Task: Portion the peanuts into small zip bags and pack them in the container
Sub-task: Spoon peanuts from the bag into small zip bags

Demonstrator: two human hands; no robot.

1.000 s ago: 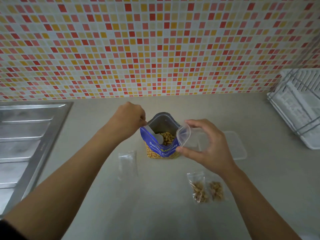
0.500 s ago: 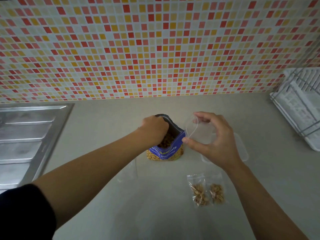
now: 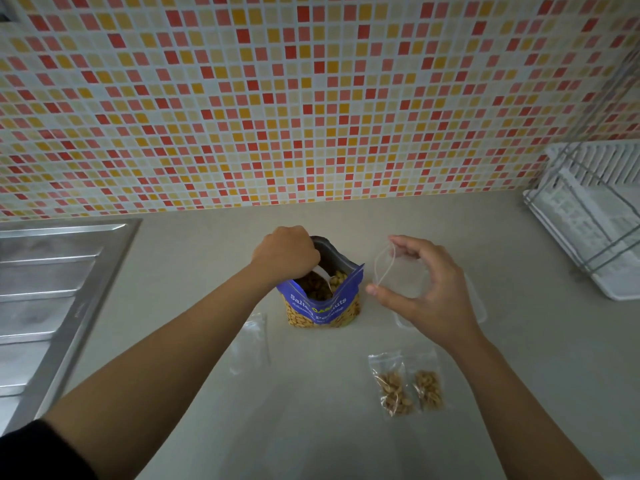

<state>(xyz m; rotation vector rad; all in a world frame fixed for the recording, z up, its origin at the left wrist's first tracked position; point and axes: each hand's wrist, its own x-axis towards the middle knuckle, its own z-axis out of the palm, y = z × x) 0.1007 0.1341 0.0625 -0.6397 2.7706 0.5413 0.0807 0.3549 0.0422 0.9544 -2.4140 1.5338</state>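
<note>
A blue peanut pouch [image 3: 323,301] stands open at the centre of the counter. My left hand [image 3: 285,256] grips a white spoon [image 3: 323,276] that dips into the peanuts inside the pouch. Just right of the pouch my right hand [image 3: 422,289] pinches a small clear zip bag [image 3: 384,268] and holds its mouth open. Under that hand lies a clear plastic container [image 3: 476,304], mostly hidden. Two small zip bags with peanuts [image 3: 408,388] lie flat near the front right. An empty zip bag [image 3: 251,342] lies to the left of the pouch.
A steel sink drainboard [image 3: 52,296] fills the left side. A white dish rack [image 3: 595,220] stands at the right edge. A mosaic tiled wall [image 3: 311,98] closes off the back of the counter [image 3: 329,427].
My left hand pushed the spoon deep into the pouch, then drew it up a little so the spoon shows again. My right hand with the open bag shifted slightly right and away from the pouch.
</note>
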